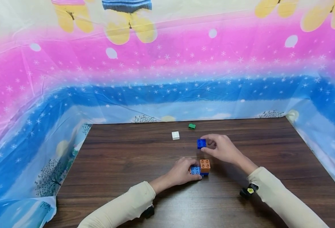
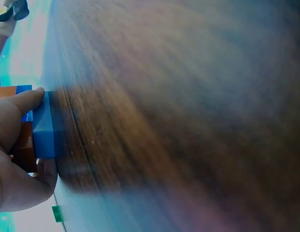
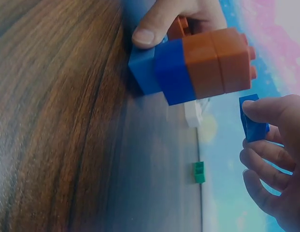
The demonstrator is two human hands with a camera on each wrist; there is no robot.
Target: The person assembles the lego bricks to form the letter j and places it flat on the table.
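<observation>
The left hand (image 1: 183, 171) grasps a stack (image 1: 205, 167) on the near part of the tabletop (image 1: 121, 148), its thumb on the near side of the light blue brick (image 1: 195, 170) at the bottom. Over that sits a dark blue brick (image 3: 175, 71), set off to the right, with two orange bricks (image 3: 217, 63) piled on it, studs up. Another orange piece (image 2: 25, 149) shows at the left end (mostly covered by the fingers in the head view).

The right hand (image 1: 222, 148) pinches a blue brick (image 1: 201, 143) between thumb and fingers, apart from the stack and beyond it; the right wrist view shows it raised above the tabletop. Farther off, a white brick (image 1: 175, 135) rests studs up, left of the pinched one, and a small green brick (image 1: 191, 126) lies near the far edge, just before the printed cloth (image 1: 167, 79).
</observation>
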